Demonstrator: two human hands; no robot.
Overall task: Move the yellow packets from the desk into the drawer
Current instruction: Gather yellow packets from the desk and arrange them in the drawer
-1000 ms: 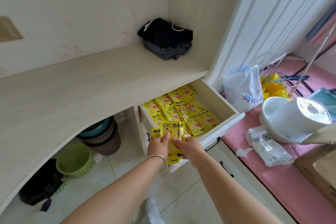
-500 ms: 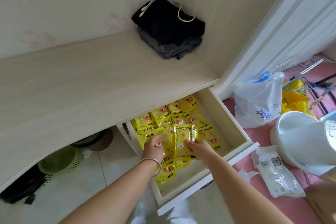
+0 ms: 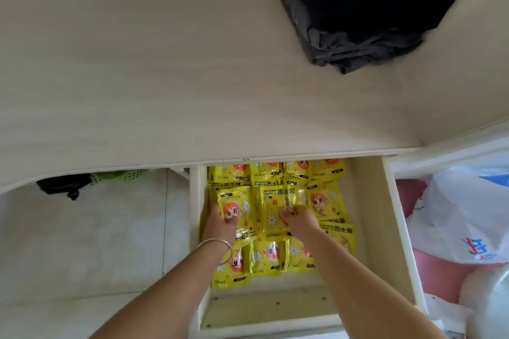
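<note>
The open drawer (image 3: 377, 228) under the desk (image 3: 165, 77) holds several yellow packets (image 3: 325, 203) laid in rows. My left hand (image 3: 220, 226), a silver bangle on its wrist, grips the lower edge of a yellow packet (image 3: 234, 203) with a cartoon face, resting on the rows at the drawer's left. My right hand (image 3: 297, 219) pinches another yellow packet (image 3: 275, 209) with a white flower, lying on the middle rows. No yellow packets show on the desk top.
A folded black and grey garment (image 3: 358, 14) with a white cord lies at the desk's back right. A white plastic bag (image 3: 454, 215) sits on pink fabric right of the drawer. A green basket (image 3: 129, 175) and a black object (image 3: 66, 187) stand under the desk.
Both hands moved from the drawer's front edge deeper into the drawer, carrying the packets down onto the rows. The view tilted to look straight down.
</note>
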